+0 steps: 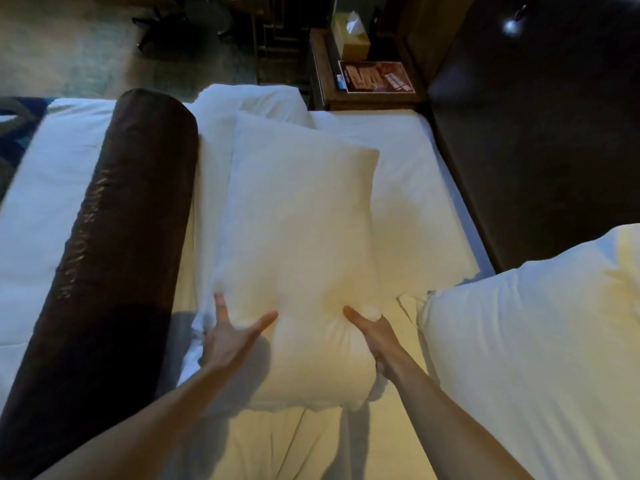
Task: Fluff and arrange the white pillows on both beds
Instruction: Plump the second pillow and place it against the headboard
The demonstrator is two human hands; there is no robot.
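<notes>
A white pillow (298, 244) lies lengthwise in the middle of the bed (408, 188). My left hand (230, 336) rests flat on its near left edge with fingers spread. Its near right side is pinched by my right hand (375, 337), and the fabric puckers around the fingers. Another white pillow (242, 109) lies beyond it, partly under it, at the far end. A third white pillow (533, 355) sits at the lower right, beside my right arm.
A long dark brown bolster (114, 244) lies along the bed to the left. Behind the bed stands a wooden nightstand (325, 81) with a tissue box (351, 38) and a red leaflet (375, 76). A dark headboard panel (536, 150) runs along the right.
</notes>
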